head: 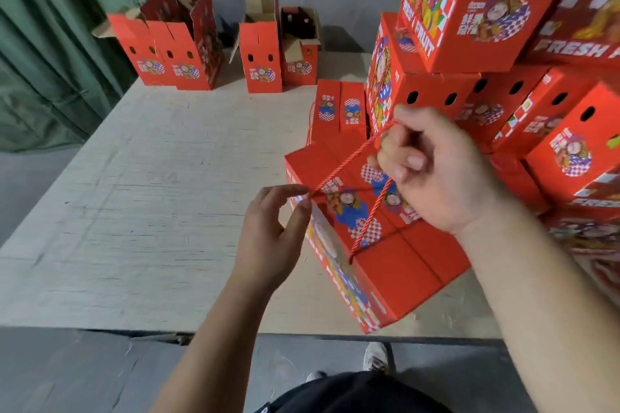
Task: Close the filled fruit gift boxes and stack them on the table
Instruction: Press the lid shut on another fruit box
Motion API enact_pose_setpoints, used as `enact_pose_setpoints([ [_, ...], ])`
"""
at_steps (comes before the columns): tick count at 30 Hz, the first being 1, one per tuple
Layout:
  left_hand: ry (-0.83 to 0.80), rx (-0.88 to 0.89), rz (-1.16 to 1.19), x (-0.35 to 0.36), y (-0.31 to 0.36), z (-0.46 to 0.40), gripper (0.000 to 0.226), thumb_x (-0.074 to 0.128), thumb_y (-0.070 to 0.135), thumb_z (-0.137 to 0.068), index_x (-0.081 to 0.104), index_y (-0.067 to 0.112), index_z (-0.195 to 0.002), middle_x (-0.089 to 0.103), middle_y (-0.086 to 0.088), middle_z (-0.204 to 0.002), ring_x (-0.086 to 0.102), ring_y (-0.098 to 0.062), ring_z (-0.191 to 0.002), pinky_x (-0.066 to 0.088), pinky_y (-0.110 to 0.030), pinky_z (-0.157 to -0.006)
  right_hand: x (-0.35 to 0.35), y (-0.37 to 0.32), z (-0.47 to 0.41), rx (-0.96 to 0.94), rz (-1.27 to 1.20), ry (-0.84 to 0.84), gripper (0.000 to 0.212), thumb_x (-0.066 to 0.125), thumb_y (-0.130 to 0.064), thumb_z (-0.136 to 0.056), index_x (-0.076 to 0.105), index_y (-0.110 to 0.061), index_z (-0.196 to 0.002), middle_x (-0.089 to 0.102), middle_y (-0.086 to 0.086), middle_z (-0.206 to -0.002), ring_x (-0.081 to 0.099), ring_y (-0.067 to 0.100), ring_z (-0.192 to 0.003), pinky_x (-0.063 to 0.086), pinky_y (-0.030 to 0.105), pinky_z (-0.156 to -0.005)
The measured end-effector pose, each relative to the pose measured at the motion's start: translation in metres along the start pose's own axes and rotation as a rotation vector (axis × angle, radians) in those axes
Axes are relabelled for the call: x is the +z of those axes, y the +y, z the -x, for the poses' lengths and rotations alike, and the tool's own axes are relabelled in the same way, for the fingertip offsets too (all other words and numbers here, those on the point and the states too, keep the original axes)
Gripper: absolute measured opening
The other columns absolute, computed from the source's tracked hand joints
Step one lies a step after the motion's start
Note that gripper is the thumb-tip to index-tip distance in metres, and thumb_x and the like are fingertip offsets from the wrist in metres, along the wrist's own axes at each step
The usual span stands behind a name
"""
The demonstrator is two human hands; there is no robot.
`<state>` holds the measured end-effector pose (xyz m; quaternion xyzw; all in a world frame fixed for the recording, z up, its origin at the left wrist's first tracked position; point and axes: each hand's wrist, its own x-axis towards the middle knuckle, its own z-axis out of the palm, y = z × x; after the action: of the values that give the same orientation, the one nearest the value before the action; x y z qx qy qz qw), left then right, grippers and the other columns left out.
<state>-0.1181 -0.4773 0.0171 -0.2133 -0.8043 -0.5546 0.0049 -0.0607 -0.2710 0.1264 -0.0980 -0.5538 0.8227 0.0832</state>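
Note:
A closed red fruit gift box (412,258) lies near the front edge of the pale table (141,198), its top flaps folded flat. A red rope handle (349,161) runs across its top. My left hand (271,238) pinches the rope's left end at the box's near-left corner. My right hand (432,171) grips the rope's loop above the middle of the box and holds it taut. Behind and to the right rises a stack of closed red boxes (476,20).
Several open red boxes (188,54) with raised flaps stand along the back of the table by the grey wall. Another closed box (340,111) lies behind the one I hold. A green curtain (50,43) hangs at left. My shoes (375,357) show below the table's front edge.

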Motion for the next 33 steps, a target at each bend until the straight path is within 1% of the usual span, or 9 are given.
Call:
enact_pose_setpoints([
  [4, 0.002, -0.164, 0.251, 0.018, -0.004, 0.003, 0.010, 0.065, 0.026, -0.102, 0.063, 0.026, -0.112, 0.070, 0.013, -0.111, 0.066, -0.008, -0.107, 0.052, -0.025, -0.085, 0.009, -0.005, 0.001, -0.030, 0.007, -0.027, 0.032, 0.066, -0.039, -0.089, 0.056, -0.024, -0.062, 0.035, -0.004, -0.052, 0.042, 0.016, -0.051, 0.053, 0.033, -0.078],
  [8, -0.041, -0.304, 0.348, 0.033, -0.016, 0.014, 0.009, 0.064, 0.016, -0.102, 0.067, 0.023, -0.107, 0.073, 0.020, -0.100, 0.067, 0.006, -0.089, 0.049, -0.009, -0.070, -0.004, 0.011, -0.006, 0.084, 0.456, 0.264, 0.042, 0.063, -0.039, -0.091, 0.046, -0.023, -0.057, 0.033, -0.001, -0.052, 0.043, 0.022, -0.057, 0.036, 0.042, -0.078],
  [11, -0.015, -0.369, 0.347, 0.035, -0.028, 0.018, 0.013, 0.064, 0.016, -0.101, 0.066, 0.028, -0.107, 0.072, 0.018, -0.102, 0.066, 0.008, -0.089, 0.049, -0.008, -0.068, -0.022, 0.018, -0.007, 0.183, 0.564, 0.254, 0.046, 0.063, -0.042, -0.092, 0.044, -0.022, -0.055, 0.037, 0.000, -0.050, 0.048, 0.027, -0.066, 0.035, 0.043, -0.083],
  [15, 0.008, -0.443, 0.202, 0.040, -0.045, 0.009, 0.036, 0.066, 0.028, -0.100, 0.058, 0.027, -0.135, 0.056, 0.007, -0.136, 0.056, -0.010, -0.119, 0.050, -0.032, -0.097, -0.036, 0.010, -0.012, 0.136, 0.816, 0.121, 0.047, 0.062, -0.047, -0.094, 0.051, -0.020, -0.057, 0.040, 0.003, -0.051, 0.068, 0.024, -0.060, 0.048, 0.036, -0.079],
  [19, -0.058, -0.502, 0.183, 0.055, -0.052, -0.009, 0.052, 0.065, 0.034, -0.100, 0.046, 0.030, -0.148, 0.043, 0.002, -0.150, 0.044, -0.018, -0.135, 0.044, -0.047, -0.112, -0.066, 0.037, 0.000, 0.199, 0.955, 0.189, 0.032, 0.061, -0.039, -0.100, 0.068, -0.016, -0.079, 0.070, -0.001, -0.070, 0.070, 0.018, -0.072, 0.051, 0.042, -0.077],
  [21, -0.099, -0.499, 0.158, 0.065, -0.055, -0.024, 0.061, 0.064, 0.037, -0.100, 0.038, 0.030, -0.155, 0.037, 0.000, -0.156, 0.039, -0.022, -0.143, 0.043, -0.052, -0.114, -0.080, 0.073, 0.019, 0.175, 0.908, 0.353, 0.019, 0.067, -0.038, -0.097, 0.067, -0.022, -0.107, 0.071, -0.006, -0.099, 0.066, 0.018, -0.097, 0.050, 0.038, -0.085],
  [25, -0.205, -0.517, 0.220, 0.087, -0.065, -0.052, 0.073, 0.064, 0.029, -0.102, 0.025, 0.018, -0.162, 0.046, -0.002, -0.150, 0.058, -0.006, -0.107, 0.052, -0.012, -0.075, -0.103, 0.150, 0.078, 0.419, 0.780, 0.921, 0.086, 0.080, -0.046, -0.085, 0.033, -0.021, -0.153, 0.041, 0.013, -0.150, 0.041, 0.034, -0.137, 0.038, 0.050, -0.111],
  [29, -0.205, -0.501, 0.230, 0.094, -0.088, -0.051, 0.050, 0.075, 0.038, -0.094, 0.052, 0.019, -0.133, 0.069, 0.001, -0.119, 0.073, -0.003, -0.083, 0.052, -0.010, -0.057, -0.095, 0.182, 0.113, 0.678, -0.038, 0.771, 0.063, 0.076, -0.055, -0.079, 0.054, -0.022, -0.128, 0.071, 0.010, -0.123, 0.069, 0.031, -0.110, 0.052, 0.047, -0.094],
  [33, -0.158, -0.523, 0.293, 0.095, -0.085, -0.049, 0.038, 0.080, 0.030, -0.090, 0.059, 0.019, -0.120, 0.072, 0.000, -0.107, 0.074, -0.004, -0.085, 0.055, -0.013, -0.059, -0.098, 0.175, 0.110, 0.527, 0.119, 0.796, 0.027, 0.075, -0.030, -0.092, 0.066, -0.021, -0.116, 0.078, 0.006, -0.109, 0.074, 0.027, -0.101, 0.057, 0.052, -0.097],
])
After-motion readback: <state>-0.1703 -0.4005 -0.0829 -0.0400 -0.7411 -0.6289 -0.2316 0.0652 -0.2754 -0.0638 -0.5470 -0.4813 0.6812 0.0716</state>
